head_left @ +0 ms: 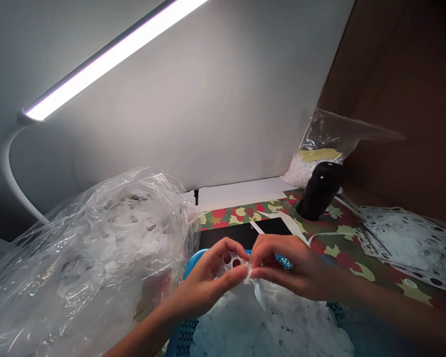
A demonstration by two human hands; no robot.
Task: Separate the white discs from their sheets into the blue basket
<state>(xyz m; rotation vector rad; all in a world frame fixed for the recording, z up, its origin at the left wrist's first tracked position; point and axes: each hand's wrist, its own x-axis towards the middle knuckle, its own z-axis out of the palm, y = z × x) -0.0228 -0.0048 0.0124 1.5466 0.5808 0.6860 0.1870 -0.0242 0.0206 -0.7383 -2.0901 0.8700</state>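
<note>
Above a blue basket [189, 266], my left hand [210, 277] and my right hand [290, 267] meet at the fingertips. Between them is a small white piece with round holes [229, 258], pinched by the thumb and fingers of each hand. Part of that piece is hidden behind the fingers. A heap of thin, whitish translucent pieces [252, 327] fills the basket just below both hands.
A large clear plastic bag [96, 248] of white pieces bulges at left under a lit lamp [115, 57]. Behind the basket lies a black flat panel [226, 238]. At right stand a black bottle [317, 193], a tied-up clear bag [301, 168] and perforated white sheets [412, 248].
</note>
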